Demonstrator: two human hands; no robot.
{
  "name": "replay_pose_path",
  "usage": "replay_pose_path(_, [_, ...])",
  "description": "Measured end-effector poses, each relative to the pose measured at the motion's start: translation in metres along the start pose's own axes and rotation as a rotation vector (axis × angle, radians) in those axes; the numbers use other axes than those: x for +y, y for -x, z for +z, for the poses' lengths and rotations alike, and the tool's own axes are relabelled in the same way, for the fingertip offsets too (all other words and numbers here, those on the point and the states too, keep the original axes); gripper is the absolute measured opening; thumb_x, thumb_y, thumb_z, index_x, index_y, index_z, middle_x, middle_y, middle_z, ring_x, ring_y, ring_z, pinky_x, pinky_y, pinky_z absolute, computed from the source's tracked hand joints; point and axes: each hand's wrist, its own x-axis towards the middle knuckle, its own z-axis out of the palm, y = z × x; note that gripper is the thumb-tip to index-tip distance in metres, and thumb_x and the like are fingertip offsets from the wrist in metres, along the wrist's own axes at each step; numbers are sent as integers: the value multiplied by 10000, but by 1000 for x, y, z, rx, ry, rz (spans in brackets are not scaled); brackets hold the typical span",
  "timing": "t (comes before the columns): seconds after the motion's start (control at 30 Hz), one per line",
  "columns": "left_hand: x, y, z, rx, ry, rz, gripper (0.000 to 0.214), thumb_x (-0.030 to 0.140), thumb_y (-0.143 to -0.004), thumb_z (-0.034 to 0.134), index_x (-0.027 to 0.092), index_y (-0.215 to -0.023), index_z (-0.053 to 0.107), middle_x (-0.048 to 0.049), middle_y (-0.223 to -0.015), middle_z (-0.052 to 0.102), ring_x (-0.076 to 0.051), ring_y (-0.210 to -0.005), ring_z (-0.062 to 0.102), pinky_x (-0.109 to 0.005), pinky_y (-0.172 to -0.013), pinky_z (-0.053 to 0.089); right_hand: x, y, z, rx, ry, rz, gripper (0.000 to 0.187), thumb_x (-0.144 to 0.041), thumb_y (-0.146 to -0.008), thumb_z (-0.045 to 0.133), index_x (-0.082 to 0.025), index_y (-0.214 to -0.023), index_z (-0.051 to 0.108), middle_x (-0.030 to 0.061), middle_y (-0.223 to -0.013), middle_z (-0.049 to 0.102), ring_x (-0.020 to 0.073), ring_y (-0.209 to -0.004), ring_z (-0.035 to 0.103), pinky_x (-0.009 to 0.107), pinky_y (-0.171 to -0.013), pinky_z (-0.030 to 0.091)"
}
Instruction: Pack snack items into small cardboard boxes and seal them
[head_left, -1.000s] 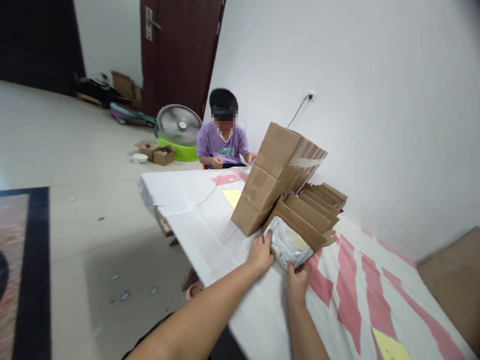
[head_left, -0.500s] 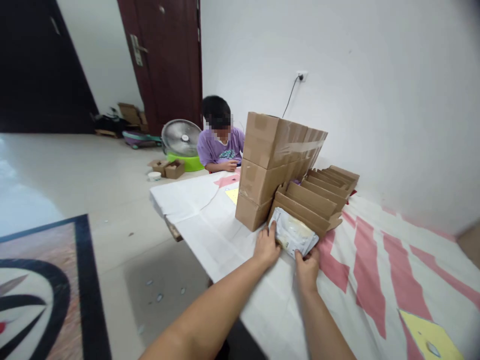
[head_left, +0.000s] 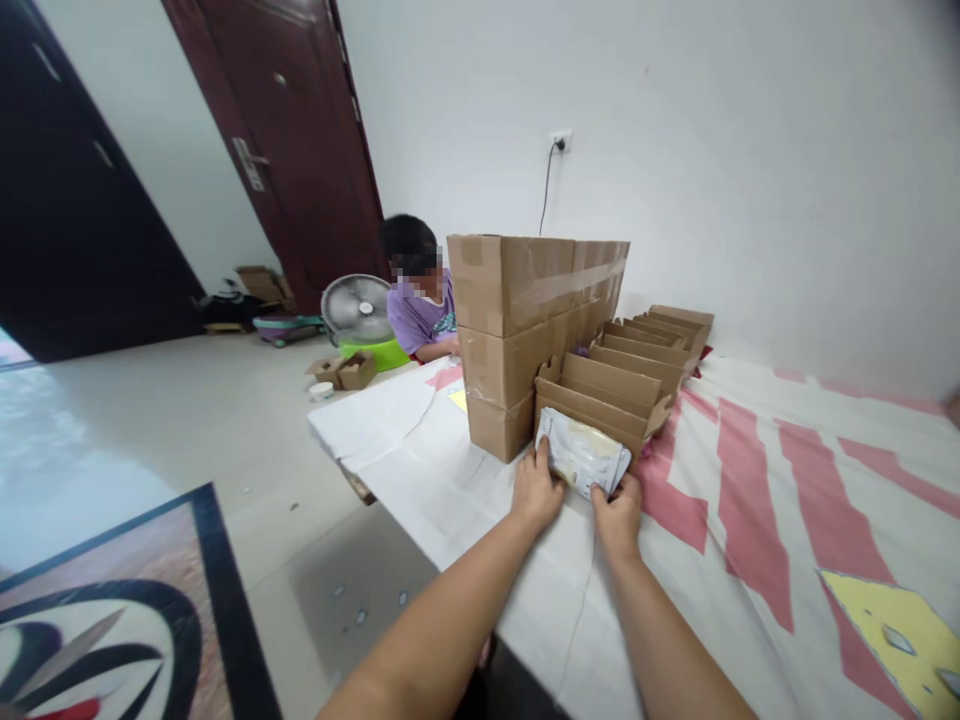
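Note:
A small stack of white, shiny flat packets (head_left: 581, 455) stands tilted against the front of the nearest open cardboard box (head_left: 592, 408). My left hand (head_left: 537, 490) grips the packets at their left end, thumb and fingers closed on the edge. At the lower right corner, my right hand (head_left: 619, 510) pinches the same stack. Behind the packets runs a row of several open boxes with raised flaps. Just left of that row rises a wall of closed, taped cardboard boxes (head_left: 480, 360), stacked three high. The far sides of the packets are hidden.
A person in a purple shirt (head_left: 412, 315) sits across the table, partly behind the stacked boxes. The table wears a white cloth with red and yellow patterns (head_left: 750, 500). A fan (head_left: 358, 308) and small open cartons (head_left: 356, 370) stand on the floor.
My view has turned and tilted slightly, so the stacked boxes, door and fan appear shifted. Both hands keep hold of the packets in front of the nearest box. The person's head has turned.

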Motion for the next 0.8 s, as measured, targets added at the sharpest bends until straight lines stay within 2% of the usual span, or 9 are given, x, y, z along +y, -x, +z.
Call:
replay_pose_path(0.1, [0,0,0,1,-14,2,811,229,-734,564,131,-1453,201,-180,-1395,402,-308,-1227,424,-413,-1035,323,-1,0,0,-5,8,1,376,-346,-637,594,-174,-965,526,73,-912,569,256,-878,531,383,-822,425])
replay_pose_path(0.27, [-2,-3,1,13,-56,41,800,229,-731,555,65,-1439,220,-216,-1378,420,-321,-1226,437,-436,-1030,352,-6,-1,1,4,-1,-9,360,-325,-629,582,-173,-948,515,83,-914,556,267,-890,522,411,-845,421])
replay_pose_path(0.47, [2,-4,-3,48,-98,90,766,201,-705,560,76,-1409,287,-207,-1294,510,-337,-1200,489,-450,-990,404,-17,4,0,44,43,-8,312,-228,-637,569,-187,-940,505,75,-937,562,252,-946,518,405,-898,414])
replay_pose_path(0.63, [1,-13,0,30,-105,99,811,331,-714,583,63,-1413,271,-216,-1302,494,-375,-1211,475,-475,-978,410,-15,2,4,45,135,13,374,-197,-651,598,-180,-1013,501,99,-1012,567,259,-987,532,399,-902,437])
replay_pose_path(0.8, [2,-13,-1,36,-101,98,842,357,-712,589,45,-1417,252,-227,-1324,463,-388,-1232,446,-489,-1017,379,-21,3,3,13,164,72,384,-195,-684,610,-173,-1053,506,113,-1055,554,276,-1041,518,423,-947,416])
